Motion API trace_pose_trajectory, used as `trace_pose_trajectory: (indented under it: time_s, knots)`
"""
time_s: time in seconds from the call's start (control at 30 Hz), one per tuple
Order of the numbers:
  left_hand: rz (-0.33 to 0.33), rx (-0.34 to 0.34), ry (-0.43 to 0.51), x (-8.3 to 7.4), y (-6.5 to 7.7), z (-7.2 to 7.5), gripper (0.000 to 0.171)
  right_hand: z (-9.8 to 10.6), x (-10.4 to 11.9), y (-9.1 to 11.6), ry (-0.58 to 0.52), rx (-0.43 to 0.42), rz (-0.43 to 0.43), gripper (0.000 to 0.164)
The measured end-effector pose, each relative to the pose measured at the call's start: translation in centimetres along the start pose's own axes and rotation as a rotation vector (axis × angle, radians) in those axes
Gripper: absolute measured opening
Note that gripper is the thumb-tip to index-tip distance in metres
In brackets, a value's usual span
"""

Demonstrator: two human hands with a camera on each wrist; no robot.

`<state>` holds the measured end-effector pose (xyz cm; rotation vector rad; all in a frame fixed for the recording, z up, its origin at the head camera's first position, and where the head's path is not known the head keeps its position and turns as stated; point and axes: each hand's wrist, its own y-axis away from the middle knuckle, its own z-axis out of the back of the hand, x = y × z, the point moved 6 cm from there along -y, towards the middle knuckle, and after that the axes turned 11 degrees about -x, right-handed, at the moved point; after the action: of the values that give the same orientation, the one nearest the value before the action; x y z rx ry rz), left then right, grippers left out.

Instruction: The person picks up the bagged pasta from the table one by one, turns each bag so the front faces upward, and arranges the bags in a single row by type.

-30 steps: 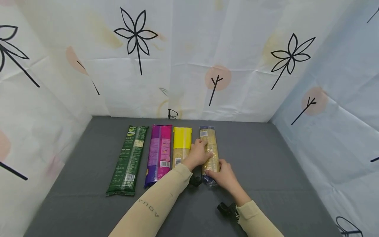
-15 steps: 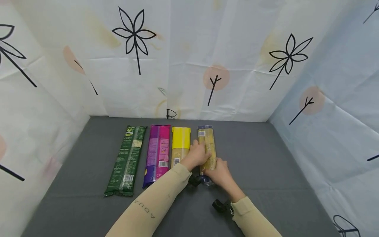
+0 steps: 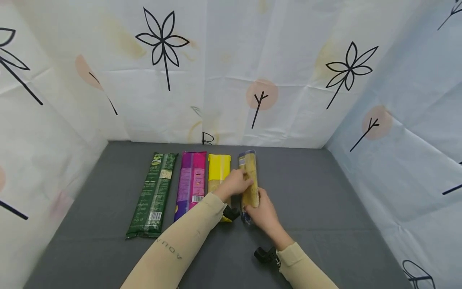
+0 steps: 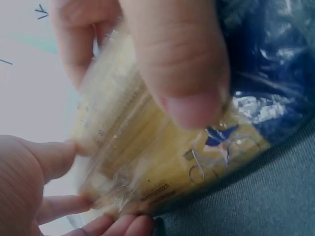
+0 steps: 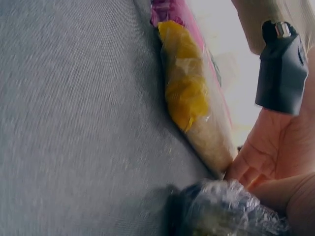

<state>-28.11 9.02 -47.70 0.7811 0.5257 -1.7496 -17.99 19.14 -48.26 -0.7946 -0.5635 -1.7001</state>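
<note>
A spaghetti pack [image 3: 252, 164] in clear film with dark blue ends is raised on its right side, tilted on the grey table. My left hand [image 3: 236, 183] pinches it around the middle from the left. Lower down, my right hand [image 3: 264, 212] grips its right edge, thumb across the front. In the left wrist view, fingers of both hands hold the pack [image 4: 133, 147], whose film shows a small bicycle print. Its crinkled near end [image 5: 226, 211] fills the bottom of the right wrist view. The fingers behind the pack are partly hidden.
Left of the held pack lie a yellow-topped pasta pack [image 3: 219, 166], partly under my left arm, a purple and pink pack [image 3: 191, 176] and a long green pack [image 3: 151, 196]. Printed cloth walls [image 3: 223, 60] enclose the grey table [image 3: 310, 200] at back and sides.
The spaghetti pack has gone from lying nearly flat to tilting up on its right side, shifting slightly left. Both hands have moved with it; the other packs stay put.
</note>
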Motion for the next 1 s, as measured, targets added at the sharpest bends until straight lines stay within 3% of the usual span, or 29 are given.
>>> trace_pose_trajectory:
  time_s: [0.17,0.43,0.77,1.0]
  knots:
    - [0.042,-0.018,0.104,0.5,0.4,0.8,0.063,-0.2,1.1,0.3,-0.019,-0.005,0.017,0.063]
    - [0.135,-0.029,0.27,1.1,1.6,1.6,0.082,0.1,2.5,1.1,0.059,-0.046,0.09,0.065]
    - [0.234,-0.08,0.625,0.6,1.9,1.6,0.077,1.0,4.3,2.5,0.227,-0.198,0.333,0.067]
    - [0.317,-0.098,0.726,1.0,1.9,1.3,0.072,1.1,4.8,3.2,0.309,-0.267,0.449,0.065]
